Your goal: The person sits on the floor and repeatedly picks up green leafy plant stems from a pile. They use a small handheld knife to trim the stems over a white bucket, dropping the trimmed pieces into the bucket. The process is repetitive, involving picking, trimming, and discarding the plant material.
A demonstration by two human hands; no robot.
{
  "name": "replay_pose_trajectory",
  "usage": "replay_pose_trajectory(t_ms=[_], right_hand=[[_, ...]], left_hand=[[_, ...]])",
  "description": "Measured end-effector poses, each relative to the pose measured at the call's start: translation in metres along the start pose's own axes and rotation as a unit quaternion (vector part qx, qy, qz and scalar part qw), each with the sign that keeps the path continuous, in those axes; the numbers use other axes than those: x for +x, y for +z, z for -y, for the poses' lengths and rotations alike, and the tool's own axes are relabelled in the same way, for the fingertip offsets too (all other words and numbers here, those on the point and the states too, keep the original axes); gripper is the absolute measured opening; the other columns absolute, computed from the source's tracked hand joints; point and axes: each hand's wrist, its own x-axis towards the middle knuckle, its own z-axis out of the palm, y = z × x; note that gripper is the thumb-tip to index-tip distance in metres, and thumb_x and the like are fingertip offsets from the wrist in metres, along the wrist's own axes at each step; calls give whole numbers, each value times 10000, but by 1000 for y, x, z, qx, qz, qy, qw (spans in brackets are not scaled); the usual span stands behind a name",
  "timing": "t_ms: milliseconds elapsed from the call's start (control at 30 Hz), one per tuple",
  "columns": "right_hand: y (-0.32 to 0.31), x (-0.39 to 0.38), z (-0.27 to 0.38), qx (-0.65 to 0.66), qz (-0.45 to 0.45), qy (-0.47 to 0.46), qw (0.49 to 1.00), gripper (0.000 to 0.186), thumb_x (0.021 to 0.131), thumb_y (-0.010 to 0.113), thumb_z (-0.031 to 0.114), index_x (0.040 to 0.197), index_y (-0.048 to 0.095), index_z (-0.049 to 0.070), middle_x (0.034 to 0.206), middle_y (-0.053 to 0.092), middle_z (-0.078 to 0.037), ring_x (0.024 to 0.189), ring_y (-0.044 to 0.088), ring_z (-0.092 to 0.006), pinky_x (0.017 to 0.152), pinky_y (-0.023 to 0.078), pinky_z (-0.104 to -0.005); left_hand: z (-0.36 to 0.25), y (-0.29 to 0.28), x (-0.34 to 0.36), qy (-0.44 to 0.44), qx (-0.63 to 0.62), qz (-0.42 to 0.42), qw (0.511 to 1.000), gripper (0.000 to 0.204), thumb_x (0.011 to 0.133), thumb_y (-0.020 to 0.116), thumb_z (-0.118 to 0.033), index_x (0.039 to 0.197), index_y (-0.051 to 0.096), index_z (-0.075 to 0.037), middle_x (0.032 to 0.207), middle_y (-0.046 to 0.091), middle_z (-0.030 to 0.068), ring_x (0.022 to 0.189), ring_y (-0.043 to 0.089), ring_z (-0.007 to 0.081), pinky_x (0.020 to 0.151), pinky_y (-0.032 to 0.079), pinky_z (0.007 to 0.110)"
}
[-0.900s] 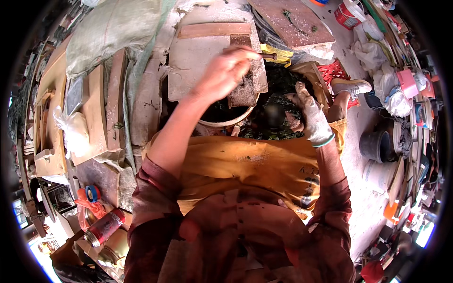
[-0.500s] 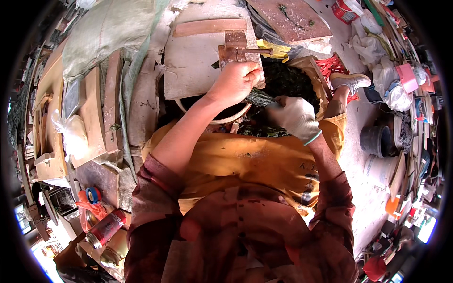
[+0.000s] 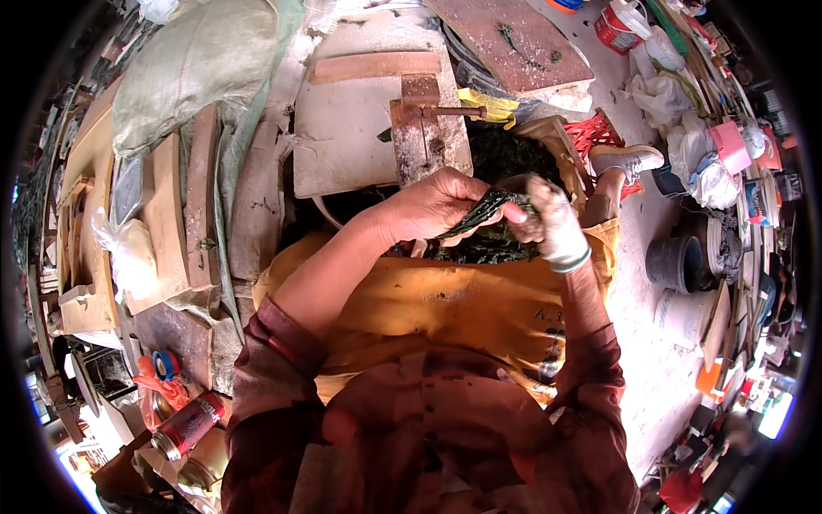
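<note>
In my bare left hand [image 3: 428, 204] is one end of a dark green, wet-looking bundle of seaweed-like strands [image 3: 481, 212], fingers closed round it. My right hand [image 3: 550, 221] wears a whitish work glove and has its thumb and fingers at the bundle's other end; motion smears part of it. Both hands are close together above my orange apron [image 3: 428, 295]. Just beyond the left hand, a worn wooden block with a metal bolt [image 3: 419, 128] sits on a pale board [image 3: 338, 141]. More dark green strands [image 3: 514, 158] fill a container below and behind the hands.
Left of me lie a pale woven sack [image 3: 201, 64], wooden planks [image 3: 163, 223] and a red can [image 3: 188, 424]. A reddish board [image 3: 514, 43] rests at the far side. On the right floor stand a black bucket [image 3: 674, 261] and a red-and-white bucket [image 3: 622, 24].
My left hand has come down and nearer from the wooden block to the bundle. My right hand has shifted slightly right and turned, and the bundle now stretches between both hands.
</note>
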Motion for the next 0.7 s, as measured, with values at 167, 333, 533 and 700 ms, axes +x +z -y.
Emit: replay_pose_trajectory(t_ms=[167, 333, 533, 700], right_hand=[[55, -15, -37, 104, 100, 65, 987, 573, 940, 399, 594, 1005, 576, 53, 755, 628, -28, 568, 500, -83, 488, 374, -210], [73, -13, -41, 507, 44, 238, 827, 476, 906, 463, 562, 857, 598, 107, 729, 600, -44, 559, 513, -163, 485, 413, -267], [70, 4, -25, 310, 128, 130, 933, 514, 906, 459, 512, 871, 621, 26, 545, 546, -53, 363, 413, -118, 363, 337, -242], [58, 0, -14, -166, -181, -32, 969, 562, 974, 378, 528, 1165, 517, 18, 699, 542, -11, 498, 458, -59, 434, 374, -214]], left_hand=[[15, 3, 2, 184, 485, -100, 849, 244, 791, 660, -58, 1014, 724, -130, 638, 524, 69, 554, 552, 171, 520, 460, 315], [2, 2, -3, 323, 590, -125, 729, 240, 693, 737, -177, 933, 751, -181, 690, 525, 26, 539, 531, 184, 518, 466, 335], [4, -2, 3, 365, 637, -227, 640, 154, 643, 756, -256, 747, 701, -156, 955, 614, 35, 705, 611, 181, 564, 511, 301], [10, 6, 4, 193, 629, -267, 704, 118, 661, 735, -228, 696, 667, -139, 967, 624, 5, 703, 635, 192, 562, 510, 316]])
